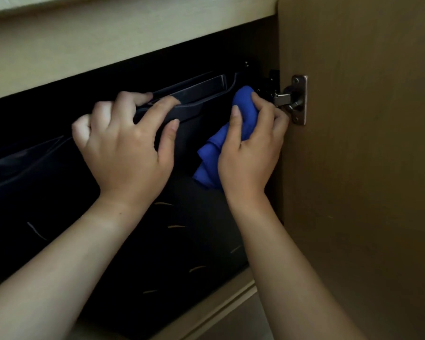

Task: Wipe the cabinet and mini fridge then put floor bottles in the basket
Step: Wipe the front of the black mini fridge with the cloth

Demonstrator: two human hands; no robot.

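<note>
The right hand [250,148] is curling its fingers and thumb round a bunched bright-blue cloth [210,155], pressing the wad's top end into the dark corner just ahead of its fingertips. A loose tail of cloth is hanging below the palm. Touching the knuckles on the outer side is a silver metal hinge [297,99], fixed to the open brown wooden cabinet door [366,168]. Across from the thumb, the left hand [125,148] is gripping the top ledge of the boxy black mini fridge [59,204], fingers hooking over the rim, thumb bracing the front. Above both hands is running the pale wooden cabinet frame [108,45].

The wiping step seems to be in hand, at the gap between fridge and cabinet wall. Next, the cloth probably needs dragging along the fridge's top and front; bottles and basket are not showing.
</note>
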